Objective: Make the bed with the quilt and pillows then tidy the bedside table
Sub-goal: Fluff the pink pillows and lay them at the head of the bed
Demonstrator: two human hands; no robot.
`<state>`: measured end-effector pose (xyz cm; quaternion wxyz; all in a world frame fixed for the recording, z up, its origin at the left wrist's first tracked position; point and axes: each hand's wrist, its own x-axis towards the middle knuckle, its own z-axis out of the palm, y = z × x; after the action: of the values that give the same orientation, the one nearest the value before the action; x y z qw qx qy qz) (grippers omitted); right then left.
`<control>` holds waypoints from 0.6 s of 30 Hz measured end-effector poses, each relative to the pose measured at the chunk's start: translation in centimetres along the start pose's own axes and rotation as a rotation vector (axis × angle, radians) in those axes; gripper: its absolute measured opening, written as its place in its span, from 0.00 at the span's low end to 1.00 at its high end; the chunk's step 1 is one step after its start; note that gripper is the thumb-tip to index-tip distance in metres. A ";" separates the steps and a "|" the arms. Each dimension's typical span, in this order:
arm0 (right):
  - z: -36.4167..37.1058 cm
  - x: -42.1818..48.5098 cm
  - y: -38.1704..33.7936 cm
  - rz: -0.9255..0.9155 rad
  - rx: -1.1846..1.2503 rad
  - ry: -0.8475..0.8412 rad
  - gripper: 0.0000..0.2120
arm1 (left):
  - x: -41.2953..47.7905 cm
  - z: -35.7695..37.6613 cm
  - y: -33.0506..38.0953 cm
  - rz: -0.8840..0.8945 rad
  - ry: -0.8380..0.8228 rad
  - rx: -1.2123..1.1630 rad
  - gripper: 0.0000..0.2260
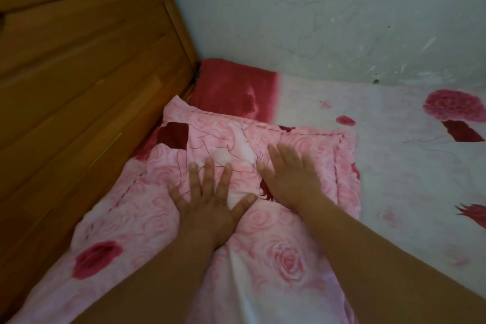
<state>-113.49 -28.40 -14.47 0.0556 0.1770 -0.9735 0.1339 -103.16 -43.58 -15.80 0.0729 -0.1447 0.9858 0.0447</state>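
Both the left hand [207, 202] and right hand [289, 176] lie flat, fingers spread, grasping nothing, on the pink pillow [263, 244] beside the wooden headboard [86, 81], near the pale wall [328, 13].

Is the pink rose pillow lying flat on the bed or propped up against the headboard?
Lying flat: the pillow rests on the sheet, both hands pressing it.

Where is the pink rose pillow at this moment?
The pink rose pillow lies low and centre-left in the head view, against the wooden headboard, under the flat left hand and right hand.
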 end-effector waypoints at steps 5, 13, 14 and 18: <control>-0.5 -2.3 -0.5 0.110 0.073 0.197 0.39 | -0.1 -0.3 0.0 -0.004 -0.011 -0.010 0.38; 3.5 -3.4 -0.1 0.124 0.022 0.153 0.32 | 0.2 -3.5 0.7 0.050 0.046 0.118 0.37; 3.8 -3.4 0.0 0.115 0.017 0.166 0.32 | 0.3 -4.6 0.8 0.098 0.190 0.153 0.36; 4.2 -3.3 0.1 0.116 0.044 0.182 0.32 | 3.7 -10.5 0.9 0.297 0.765 0.153 0.31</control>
<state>-110.69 -28.34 -19.05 0.1319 0.1086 -0.9698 0.1738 -108.32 -44.89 -6.00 -0.2953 -0.0015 0.9524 -0.0758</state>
